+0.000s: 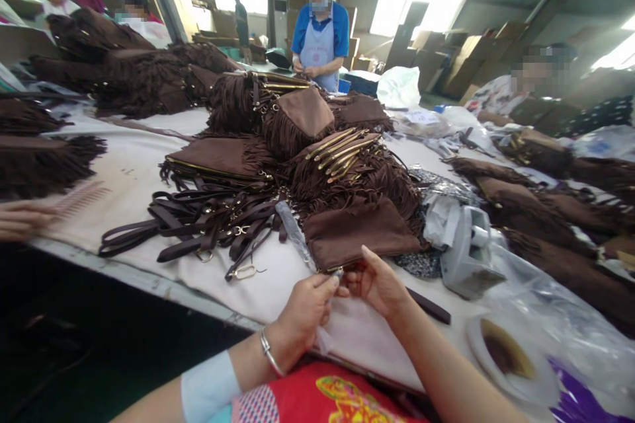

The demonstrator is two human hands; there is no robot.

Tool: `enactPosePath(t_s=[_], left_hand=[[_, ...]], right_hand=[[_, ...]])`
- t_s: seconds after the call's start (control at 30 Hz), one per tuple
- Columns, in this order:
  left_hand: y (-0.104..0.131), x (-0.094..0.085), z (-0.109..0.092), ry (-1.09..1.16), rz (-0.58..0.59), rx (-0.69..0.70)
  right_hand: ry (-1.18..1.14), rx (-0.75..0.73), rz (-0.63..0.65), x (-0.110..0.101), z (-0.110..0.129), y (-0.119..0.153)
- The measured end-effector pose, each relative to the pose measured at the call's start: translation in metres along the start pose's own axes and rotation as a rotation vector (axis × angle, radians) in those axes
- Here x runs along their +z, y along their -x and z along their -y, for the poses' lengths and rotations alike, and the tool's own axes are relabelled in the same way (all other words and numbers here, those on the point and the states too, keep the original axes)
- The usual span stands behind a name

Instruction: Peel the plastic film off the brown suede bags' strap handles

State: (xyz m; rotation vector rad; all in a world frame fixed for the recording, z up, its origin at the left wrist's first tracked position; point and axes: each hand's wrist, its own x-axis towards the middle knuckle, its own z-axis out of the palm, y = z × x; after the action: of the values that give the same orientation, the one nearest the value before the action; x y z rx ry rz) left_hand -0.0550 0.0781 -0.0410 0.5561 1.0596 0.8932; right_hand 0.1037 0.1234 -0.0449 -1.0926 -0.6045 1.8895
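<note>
A brown fringed pouch (pixel 362 232) lies on the table right in front of me, its zipper edge towards me. My left hand (pixel 306 303) is closed in a pinch at the pouch's near left corner, where a small metal piece shows. Beside it my right hand (pixel 377 285) has its fingers curled at the same corner, with the thumb up against the pouch's edge. The fingertips nearly meet, and what lies between them is mostly hidden. A clear plastic strip (pixel 295 231) runs down to the left hand. Dark wrist straps (pixel 198 221) with metal clasps lie in a heap to the left.
More fringed pouches (pixel 302 112) are piled behind. A grey tape dispenser (pixel 471 251) and a tape roll (pixel 510 357) stand at right, near clear plastic bags. At left another person's hand (pixel 22 219) touches a comb (pixel 82 201). A co-worker in an apron (pixel 320 53) stands opposite.
</note>
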Motion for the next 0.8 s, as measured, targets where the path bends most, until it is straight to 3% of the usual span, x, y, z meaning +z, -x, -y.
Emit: enactPosePath(t_s=[0.07,0.13,0.2,0.3,0.37,0.43,0.53,0.67,0.73,0.8], left_hand=[[0.004,-0.001,-0.002,-0.177,-0.032,0.087],[0.008,-0.003,-0.006,-0.372,-0.069,0.214],[0.012,-0.007,-0.014,-0.524,-0.103,0.365],[0.013,-0.016,-0.025,-0.646,-0.159,0.558],[0.010,-0.024,-0.028,-0.704,-0.189,0.656],[0.004,-0.032,-0.027,-0.749,-0.207,0.706],[-0.006,-0.041,-0.019,-0.832,-0.186,0.709],[-0.014,-0.046,-0.007,-1.011,-0.128,0.780],[-0.016,-0.047,-0.003,-1.078,-0.138,0.805],[-0.018,-0.048,0.000,-1.124,-0.157,0.805]], right_hand=[[-0.178,0.172,-0.026,0.006,0.004,-0.006],[-0.245,0.222,-0.134,0.015,0.005,-0.013],[-0.267,0.162,-0.253,0.029,0.005,-0.020],[-0.304,-0.055,-0.346,0.051,-0.001,-0.030],[-0.301,-0.190,-0.388,0.062,-0.007,-0.037],[-0.270,-0.232,-0.435,0.066,-0.013,-0.044],[-0.235,-0.069,-0.444,0.060,-0.018,-0.046],[-0.185,0.073,-0.219,0.038,-0.021,-0.023],[0.058,0.086,-0.172,0.026,-0.023,-0.006],[0.481,-0.094,-0.214,0.019,-0.023,0.007]])
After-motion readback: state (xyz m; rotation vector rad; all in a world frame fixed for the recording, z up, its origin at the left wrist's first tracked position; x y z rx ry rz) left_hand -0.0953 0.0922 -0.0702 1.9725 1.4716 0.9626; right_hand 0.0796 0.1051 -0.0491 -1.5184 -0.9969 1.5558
